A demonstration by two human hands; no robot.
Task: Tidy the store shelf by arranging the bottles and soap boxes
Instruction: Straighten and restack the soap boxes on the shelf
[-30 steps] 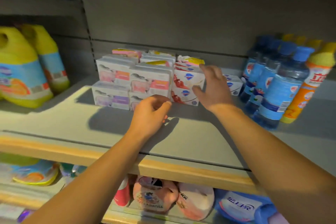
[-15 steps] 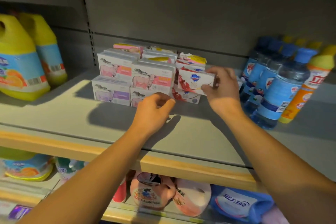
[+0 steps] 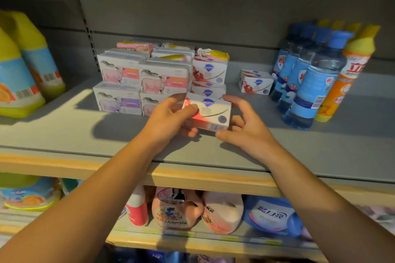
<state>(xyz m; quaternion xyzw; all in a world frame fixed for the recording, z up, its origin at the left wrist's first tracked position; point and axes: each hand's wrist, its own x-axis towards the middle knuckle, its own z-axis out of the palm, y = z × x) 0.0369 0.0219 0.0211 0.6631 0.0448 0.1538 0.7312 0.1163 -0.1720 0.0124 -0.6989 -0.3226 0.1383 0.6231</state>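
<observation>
- The white soap box with the blue shield logo [image 3: 207, 114] is held up off the grey shelf board [image 3: 64, 132], just in front of the soap stacks.
- The left hand [image 3: 168, 120] grips it at its left end, thumb on the front face and fingers curled underneath.
- The right hand [image 3: 241, 126] is at its right end with the thumb against the bottom right corner; its fingers look loosely spread behind the box, so I honestly can't tell if it's really gripping or just touching.
- Right behind it sits a stack of the same shield-logo boxes [image 3: 209, 74], with a crumpled yellow-edged pack on top [image 3: 213, 54].
- Left of that stack are the sheep-picture soap boxes [image 3: 164, 81], two high, in pink and purple.
- One more shield-logo box [image 3: 256, 84] sits apart on the right, just beside the blue-capped water bottles [image 3: 314, 83].
- An orange bottle with a yellow cap [image 3: 350, 74] stands on the far right, touching the water bottles.
- Yellow detergent jugs [image 3: 19, 74] stand at the far left, well apart from the soap.
</observation>
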